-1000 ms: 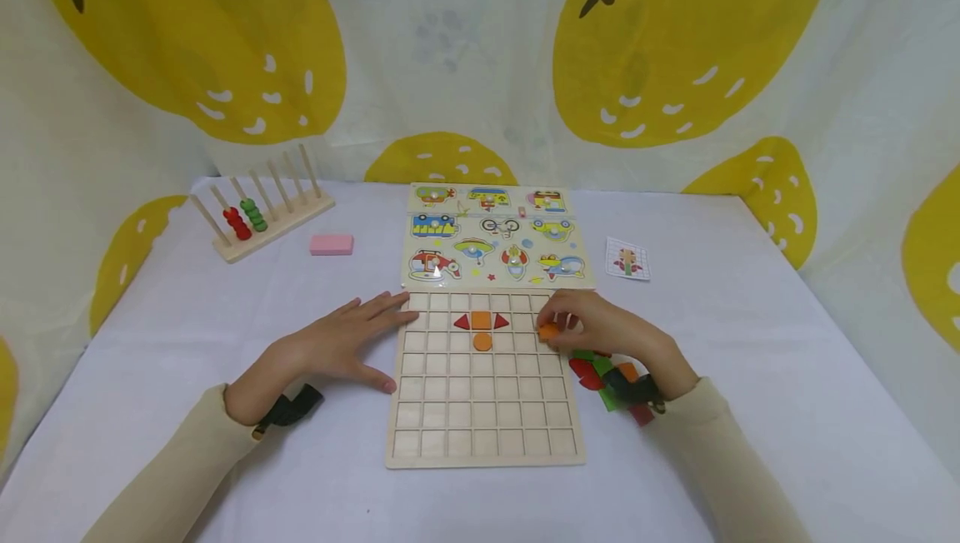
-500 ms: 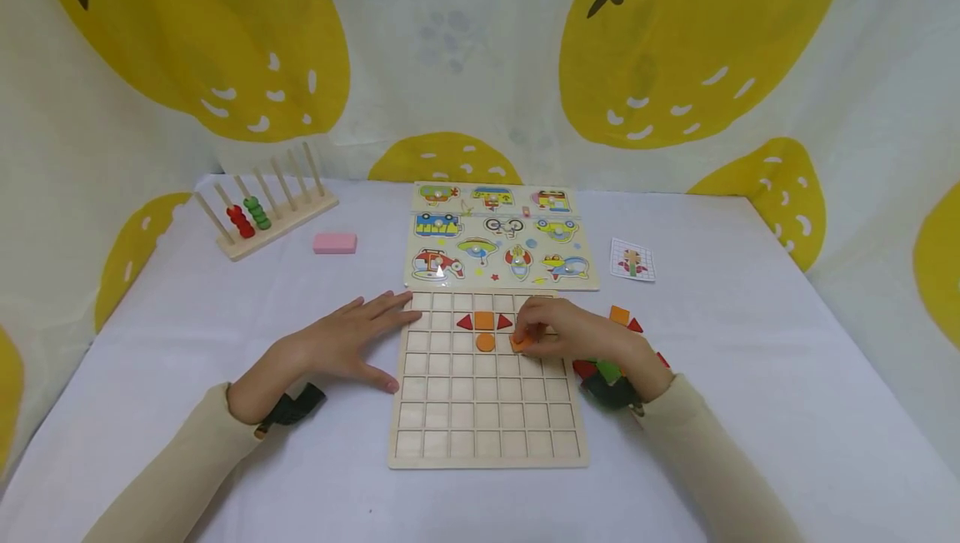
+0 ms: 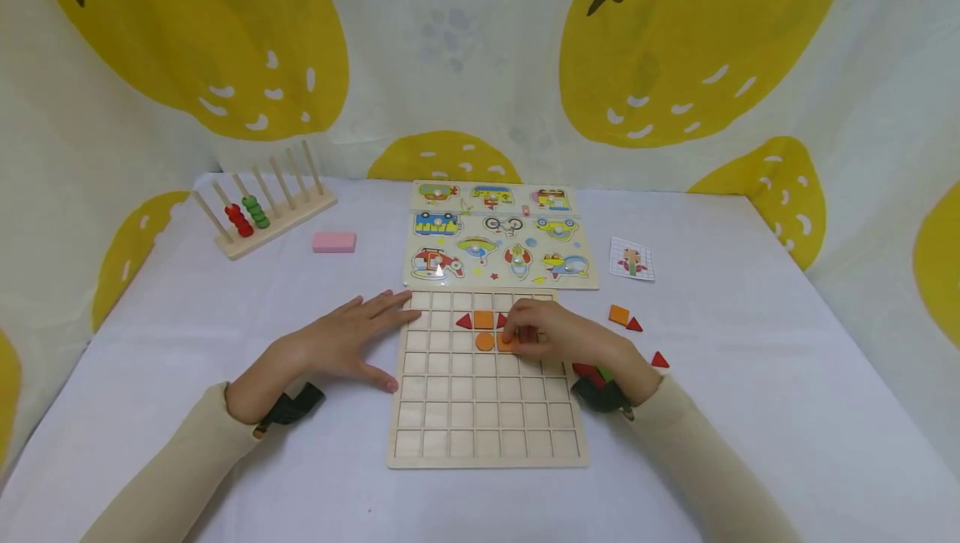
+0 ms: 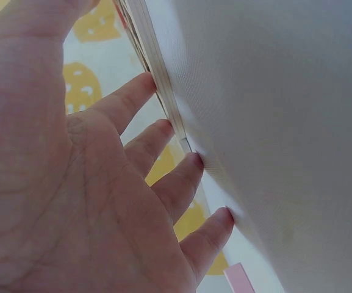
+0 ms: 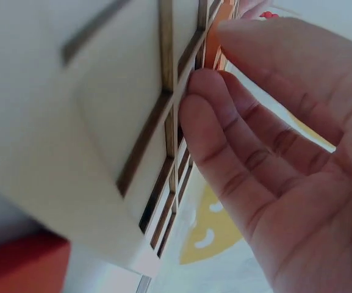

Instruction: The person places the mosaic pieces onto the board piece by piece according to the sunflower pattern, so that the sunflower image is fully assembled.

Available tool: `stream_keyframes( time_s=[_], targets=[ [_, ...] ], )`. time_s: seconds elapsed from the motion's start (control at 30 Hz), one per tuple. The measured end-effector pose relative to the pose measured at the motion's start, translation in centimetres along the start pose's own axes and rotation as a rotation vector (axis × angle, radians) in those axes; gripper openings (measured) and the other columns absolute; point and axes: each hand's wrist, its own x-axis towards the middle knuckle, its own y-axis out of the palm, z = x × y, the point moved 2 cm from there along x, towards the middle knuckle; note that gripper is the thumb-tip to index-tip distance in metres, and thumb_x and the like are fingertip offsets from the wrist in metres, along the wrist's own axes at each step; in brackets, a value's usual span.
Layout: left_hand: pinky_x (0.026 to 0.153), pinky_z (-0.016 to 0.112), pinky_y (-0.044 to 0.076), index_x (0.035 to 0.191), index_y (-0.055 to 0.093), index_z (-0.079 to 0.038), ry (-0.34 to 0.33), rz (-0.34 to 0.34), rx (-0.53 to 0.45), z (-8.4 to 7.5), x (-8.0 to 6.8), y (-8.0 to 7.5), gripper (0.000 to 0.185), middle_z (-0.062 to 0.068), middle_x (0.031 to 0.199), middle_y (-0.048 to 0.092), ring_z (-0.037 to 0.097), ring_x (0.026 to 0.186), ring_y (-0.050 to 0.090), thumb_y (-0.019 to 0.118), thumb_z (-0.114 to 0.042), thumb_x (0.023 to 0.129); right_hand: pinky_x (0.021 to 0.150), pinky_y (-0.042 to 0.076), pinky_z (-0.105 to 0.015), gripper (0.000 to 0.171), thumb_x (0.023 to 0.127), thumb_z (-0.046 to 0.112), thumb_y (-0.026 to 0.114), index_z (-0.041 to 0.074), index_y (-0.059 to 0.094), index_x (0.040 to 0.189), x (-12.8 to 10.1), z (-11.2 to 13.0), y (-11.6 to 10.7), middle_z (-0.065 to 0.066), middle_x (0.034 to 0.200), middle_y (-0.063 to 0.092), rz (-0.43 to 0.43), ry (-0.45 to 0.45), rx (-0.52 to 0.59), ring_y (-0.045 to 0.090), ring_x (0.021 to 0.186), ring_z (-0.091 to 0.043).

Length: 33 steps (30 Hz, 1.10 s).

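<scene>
Head view, centre of frame: wooden grid board (image 3: 486, 410) lies flat on the white worktop (image 3: 750, 376). Right hand (image 3: 558, 335) reaches over the board's upper right area; its grip is narrow, fingertips pinching an orange piece (image 3: 509, 344) held at a cell in the third row, just right of the orange disc (image 3: 485, 341). Above them in the second row: orange square (image 3: 483, 320) with a red triangle (image 3: 464, 321) on its left; a second red triangle on its right is partly hidden by the fingers.

Left hand (image 3: 341, 343) lies flat on the worktop, grip wide, fingers spread, fingertips touching the board's upper left edge; left wrist view confirms fingertips (image 4: 194, 160) against the board rim.

Right of the board: loose orange and red pieces (image 3: 624, 318), another red triangle (image 3: 659, 360), more pieces under the right wrist. Pattern card (image 3: 632, 260) further up right. Vehicle puzzle (image 3: 498, 235) just above the board. Upper left: bead rack (image 3: 258, 210), pink block (image 3: 333, 242).
</scene>
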Motion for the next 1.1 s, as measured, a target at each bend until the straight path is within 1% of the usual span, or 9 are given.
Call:
stream_keyframes(
  time_s=[0.2,0.37,0.47,0.57,0.67,0.9,1.03,1.1],
  targets=[
    [0.118,0.058,0.014,0.152,0.035,-0.018,0.004,-0.003,0.002,-0.1,-0.1,-0.1,0.098,0.008,0.162,0.019,0.035,0.148,0.016,0.078,-0.058,0.073,0.071,0.050,-0.021,0.009,0.089,0.008,0.071,0.006,0.070,0.098,0.2,0.2,0.1,-0.003,0.098,0.060,-0.007,0.027,-0.052,0.054,0.081,-0.014],
    [0.118,0.059,0.014,0.152,0.036,-0.018,0.003,-0.002,-0.004,-0.2,0.0,-0.1,0.097,0.009,0.162,0.019,0.035,0.148,0.016,0.077,-0.058,0.074,0.071,0.050,-0.021,0.010,0.089,0.008,0.071,0.007,0.070,0.099,0.3,0.3,0.2,-0.003,0.099,0.059,0.006,0.034,-0.062,0.053,0.082,-0.014],
    [0.117,0.060,0.015,0.151,0.037,-0.017,0.015,-0.009,-0.010,-0.2,-0.1,-0.2,0.097,0.011,0.161,0.020,0.037,0.147,0.017,0.077,-0.059,0.074,0.071,0.050,-0.022,0.010,0.089,0.008,0.070,0.006,0.071,0.099,0.2,0.3,0.0,-0.003,0.099,0.059,0.012,0.023,-0.058,0.054,0.082,-0.015],
    [0.117,0.059,0.014,0.151,0.036,-0.017,0.010,-0.003,-0.012,-0.3,-0.1,-0.2,0.097,0.009,0.162,0.019,0.036,0.148,0.016,0.077,-0.058,0.074,0.071,0.050,-0.023,0.010,0.090,0.008,0.070,0.006,0.070,0.099,0.0,0.2,-0.2,-0.003,0.098,0.060,0.011,0.003,-0.046,0.055,0.081,-0.016],
    [0.118,0.059,0.014,0.152,0.036,-0.018,0.007,0.002,-0.012,-0.2,0.0,-0.1,0.097,0.008,0.162,0.018,0.035,0.148,0.015,0.077,-0.058,0.073,0.072,0.052,-0.026,0.009,0.090,0.009,0.069,0.007,0.070,0.099,-0.4,0.1,-0.3,-0.004,0.099,0.061,0.000,-0.015,-0.033,0.055,0.082,-0.017],
    [0.118,0.059,0.013,0.152,0.036,-0.019,0.007,0.001,-0.010,0.0,0.0,-0.1,0.098,0.009,0.162,0.018,0.035,0.148,0.015,0.078,-0.059,0.073,0.074,0.052,-0.027,0.006,0.091,0.011,0.068,0.011,0.070,0.096,-1.8,-0.5,-1.0,0.001,0.102,0.060,-0.033,0.032,-0.018,0.055,0.085,-0.014],
    [0.118,0.059,0.013,0.152,0.035,-0.018,0.006,0.003,-0.010,0.0,0.0,0.0,0.098,0.009,0.162,0.018,0.035,0.149,0.015,0.078,-0.058,0.073,0.076,0.054,-0.031,0.006,0.091,0.010,0.069,0.010,0.070,0.096,-2.9,-1.1,-1.7,0.001,0.101,0.061,-0.064,0.037,-0.018,0.057,0.087,-0.015],
    [0.118,0.059,0.013,0.152,0.036,-0.018,0.004,0.003,-0.009,0.0,0.0,0.0,0.098,0.009,0.162,0.018,0.035,0.149,0.014,0.077,-0.058,0.073,0.077,0.054,-0.030,0.006,0.091,0.009,0.069,0.010,0.070,0.097,-3.4,-1.4,-2.1,0.002,0.101,0.062,-0.078,0.044,-0.020,0.057,0.088,-0.014]
  ],
)
